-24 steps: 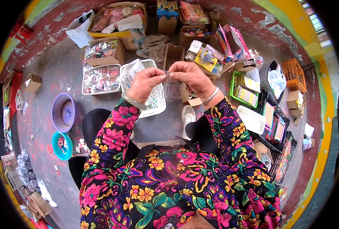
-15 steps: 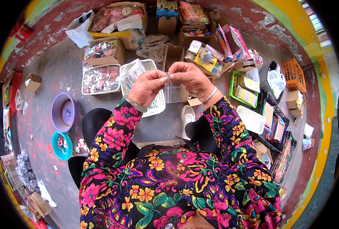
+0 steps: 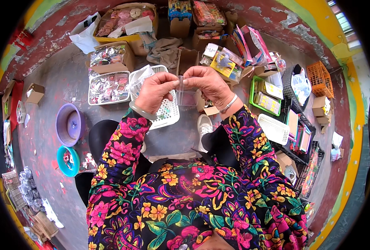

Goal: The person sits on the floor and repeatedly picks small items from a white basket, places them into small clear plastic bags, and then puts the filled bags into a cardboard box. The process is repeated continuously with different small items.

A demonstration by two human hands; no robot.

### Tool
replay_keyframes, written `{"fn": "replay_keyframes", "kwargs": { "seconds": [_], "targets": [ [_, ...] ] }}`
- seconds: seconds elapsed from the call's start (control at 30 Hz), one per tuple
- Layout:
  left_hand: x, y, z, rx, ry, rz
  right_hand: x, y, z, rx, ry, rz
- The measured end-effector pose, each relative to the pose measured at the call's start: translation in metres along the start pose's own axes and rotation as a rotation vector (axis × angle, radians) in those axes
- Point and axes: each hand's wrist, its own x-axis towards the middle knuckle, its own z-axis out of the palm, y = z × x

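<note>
A small clear plastic bag (image 3: 188,99) hangs between my two hands, held by its top edge. My left hand (image 3: 155,91) pinches one upper corner between thumb and finger. The other upper corner is in the pinch of my right hand (image 3: 210,85). The bag looks flat and see-through; whether anything lies in it I cannot tell. Under my left hand stands a white perforated basket (image 3: 167,121), with a whitish plastic bag (image 3: 139,79) in its far part. Below my right hand is a small open cardboard box (image 3: 211,111), partly hidden.
Left of the basket stands a white tray (image 3: 90,95) of small wrapped packets. A purple basin (image 3: 61,132) and a turquoise bowl (image 3: 75,168) are on the floor at left. At right are a green basket (image 3: 252,101), a white basket (image 3: 274,129) and an orange crate (image 3: 319,79).
My left hand has shifted slightly left and up, and my fingertips are a little farther apart. The bag's top edge now shows more between them.
</note>
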Motion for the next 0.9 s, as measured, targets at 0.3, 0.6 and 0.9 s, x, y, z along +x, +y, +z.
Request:
{"fn": "replay_keyframes", "kwargs": {
  "seconds": [0.3, 0.6, 0.9],
  "targets": [
    [-0.001, -0.002, -0.002, -0.100, -0.022, -0.061, -0.001, -0.004, 0.007, -0.142, -0.047, -0.013],
    [-0.002, -0.006, -0.007, -0.281, -0.291, -0.082, -0.003, -0.004, 0.004, -0.089, -0.139, -0.008],
    [-0.004, -0.003, -0.005, -0.315, -0.228, -0.130, -0.007, -0.013, 0.004, -0.051, -0.121, 0.006]
  ]
}}
